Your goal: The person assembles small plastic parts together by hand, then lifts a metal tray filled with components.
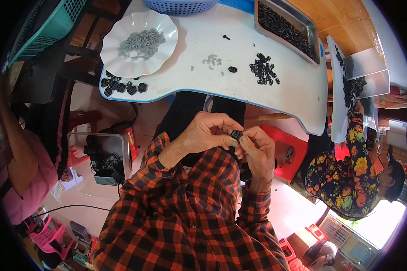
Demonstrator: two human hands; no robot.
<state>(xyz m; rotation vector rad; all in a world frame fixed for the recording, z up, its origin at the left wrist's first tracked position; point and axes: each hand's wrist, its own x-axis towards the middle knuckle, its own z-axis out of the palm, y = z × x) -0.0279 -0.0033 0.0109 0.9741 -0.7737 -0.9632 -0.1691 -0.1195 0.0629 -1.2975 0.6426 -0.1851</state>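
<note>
Pinched between my two hands, off the table's near edge, is a small black oval plastic part (236,134). The fingertips of my left hand (210,131) close on it from the left. My right hand (259,147) grips its other side with thumb and fingers, which partly hide it. A matching black oval part (232,69) lies alone on the white table (194,49). To its left are a few small grey pieces (211,60), and to its right a loose heap of small black pieces (264,69). One black bolt-like piece (226,37) lies farther back.
A scalloped white plate (111,52) holds many grey pieces; several black oval parts (120,87) sit beside it. A metal tray (316,34) of black pieces stands back right, a blue basket (181,7) at the back. A person in a floral top (355,176) works at right.
</note>
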